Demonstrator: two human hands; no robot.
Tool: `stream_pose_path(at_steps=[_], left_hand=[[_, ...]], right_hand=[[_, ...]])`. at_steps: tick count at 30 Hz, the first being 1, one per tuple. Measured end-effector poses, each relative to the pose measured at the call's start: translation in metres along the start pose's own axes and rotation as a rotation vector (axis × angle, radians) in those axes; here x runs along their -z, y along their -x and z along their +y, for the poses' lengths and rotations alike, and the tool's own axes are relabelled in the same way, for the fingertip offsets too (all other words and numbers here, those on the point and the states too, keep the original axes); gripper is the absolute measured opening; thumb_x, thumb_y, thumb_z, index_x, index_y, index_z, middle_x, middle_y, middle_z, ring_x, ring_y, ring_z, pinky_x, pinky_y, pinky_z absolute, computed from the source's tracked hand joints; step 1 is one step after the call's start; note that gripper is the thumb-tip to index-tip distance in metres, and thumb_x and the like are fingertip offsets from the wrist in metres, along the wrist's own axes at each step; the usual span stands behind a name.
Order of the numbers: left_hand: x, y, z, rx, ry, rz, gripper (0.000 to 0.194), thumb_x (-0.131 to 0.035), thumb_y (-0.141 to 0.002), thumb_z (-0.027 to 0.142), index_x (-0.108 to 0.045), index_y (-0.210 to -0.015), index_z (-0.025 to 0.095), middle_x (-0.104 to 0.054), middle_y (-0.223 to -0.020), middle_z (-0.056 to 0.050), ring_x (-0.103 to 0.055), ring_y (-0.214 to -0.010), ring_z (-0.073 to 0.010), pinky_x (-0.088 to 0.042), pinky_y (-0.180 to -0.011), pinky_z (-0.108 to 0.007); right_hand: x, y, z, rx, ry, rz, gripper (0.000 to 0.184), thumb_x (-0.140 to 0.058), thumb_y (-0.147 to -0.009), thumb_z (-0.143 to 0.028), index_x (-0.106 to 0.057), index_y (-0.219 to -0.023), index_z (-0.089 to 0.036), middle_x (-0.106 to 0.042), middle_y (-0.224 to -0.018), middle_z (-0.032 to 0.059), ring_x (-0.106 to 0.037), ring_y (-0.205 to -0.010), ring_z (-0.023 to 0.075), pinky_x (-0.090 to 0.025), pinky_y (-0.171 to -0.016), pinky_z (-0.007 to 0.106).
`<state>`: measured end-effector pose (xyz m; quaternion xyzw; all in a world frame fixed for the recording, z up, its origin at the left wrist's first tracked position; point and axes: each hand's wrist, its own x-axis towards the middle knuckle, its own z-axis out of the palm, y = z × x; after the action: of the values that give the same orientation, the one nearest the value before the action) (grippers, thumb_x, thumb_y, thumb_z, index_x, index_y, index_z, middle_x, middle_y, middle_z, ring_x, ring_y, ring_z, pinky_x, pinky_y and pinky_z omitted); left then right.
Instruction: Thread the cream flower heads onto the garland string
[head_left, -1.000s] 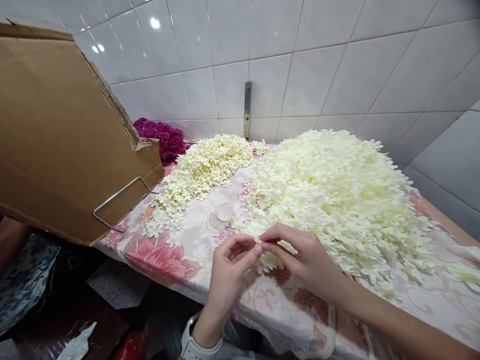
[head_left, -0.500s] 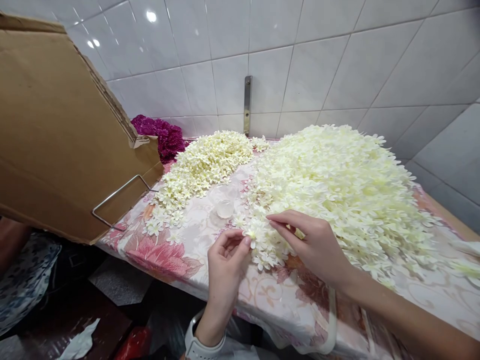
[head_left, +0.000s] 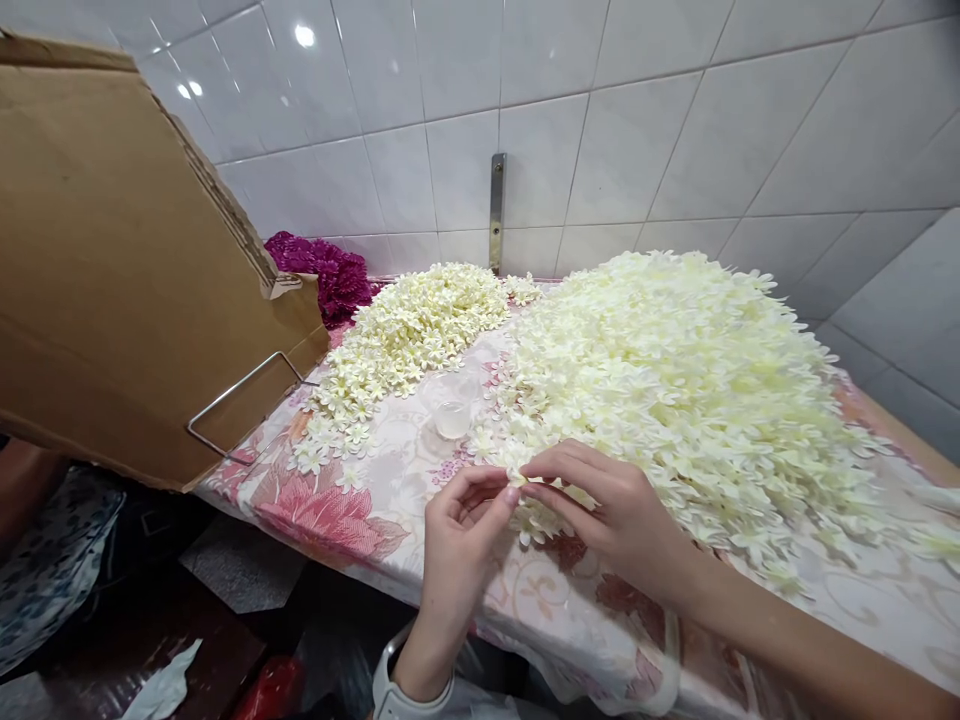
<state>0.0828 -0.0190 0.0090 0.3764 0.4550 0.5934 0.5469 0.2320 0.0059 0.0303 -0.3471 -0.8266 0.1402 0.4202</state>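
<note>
My left hand [head_left: 465, 530] pinches a small white artificial flower [head_left: 517, 478] between thumb and fingertips. Against that flower, the thumb and fingertips of my right hand [head_left: 607, 500] are closed. Whatever the right fingertips hold is too small to make out. Just behind and below the fingers lie loose white flowers [head_left: 536, 520], at the near edge of a large pale heap [head_left: 675, 370]. A small clear plastic cup [head_left: 453, 420] stands on the flowered tablecloth [head_left: 397, 440], a little beyond my left hand.
A second heap of cream flowers [head_left: 427, 310] lies at the back left, with purple flowers [head_left: 330, 280] behind it. The cardboard box [head_left: 135, 270] stands at the left beside a bent metal wire frame [head_left: 232, 390]. A tiled wall [head_left: 637, 130] closes off the back.
My right hand has moved left and slightly down, so its fingertips now meet the flower in my left hand. The left hand has shifted slightly right.
</note>
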Motion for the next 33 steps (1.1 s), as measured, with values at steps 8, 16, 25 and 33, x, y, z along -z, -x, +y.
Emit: stream_pose_path(at_steps=[8, 16, 25, 33], left_hand=[[-0.0006, 0.0008, -0.0003, -0.005, -0.018, 0.026, 0.016, -0.075, -0.064, 0.018, -0.068, -0.078, 0.017, -0.069, -0.076, -0.001, -0.065, -0.074, -0.0116, -0.051, -0.066, -0.017], [-0.0034, 0.0013, 0.0008, 0.003, -0.027, 0.066, 0.017, -0.075, -0.062, 0.020, -0.068, -0.077, 0.016, -0.068, -0.073, -0.002, -0.064, -0.072, -0.0131, -0.051, -0.065, -0.020], [-0.0014, -0.0028, -0.0033, -0.002, -0.050, 0.094, 0.019, -0.075, -0.064, 0.022, -0.065, -0.080, 0.016, -0.067, -0.076, -0.002, -0.064, -0.075, -0.0124, -0.050, -0.068, -0.019], [-0.0043, -0.0001, -0.0019, -0.023, -0.056, 0.054, 0.017, -0.074, -0.064, 0.020, -0.066, -0.079, 0.017, -0.066, -0.073, -0.001, -0.063, -0.071, -0.0120, -0.050, -0.065, -0.018]], right_hand=[[0.0035, -0.0008, -0.0018, -0.201, -0.121, 0.017, 0.009, -0.062, -0.081, -0.019, -0.065, -0.073, -0.020, -0.069, -0.068, 0.0003, -0.064, -0.064, 0.0142, -0.049, -0.059, 0.025], [0.0049, -0.0042, -0.0069, -0.366, -0.201, -0.067, 0.013, -0.056, -0.083, -0.022, -0.066, -0.075, -0.020, -0.069, -0.069, -0.0002, -0.062, -0.063, 0.0143, -0.048, -0.059, 0.025], [0.0060, -0.0012, 0.0011, -0.296, 0.018, 0.167, 0.014, -0.059, -0.082, -0.026, -0.059, -0.094, -0.020, -0.065, -0.086, 0.0051, -0.061, -0.075, 0.0180, -0.049, -0.063, 0.029], [0.0011, 0.0016, -0.0025, -0.086, -0.054, -0.018, 0.011, -0.052, -0.086, -0.014, -0.059, -0.078, -0.020, -0.064, -0.072, 0.0030, -0.059, -0.070, 0.0156, -0.047, -0.062, 0.027]])
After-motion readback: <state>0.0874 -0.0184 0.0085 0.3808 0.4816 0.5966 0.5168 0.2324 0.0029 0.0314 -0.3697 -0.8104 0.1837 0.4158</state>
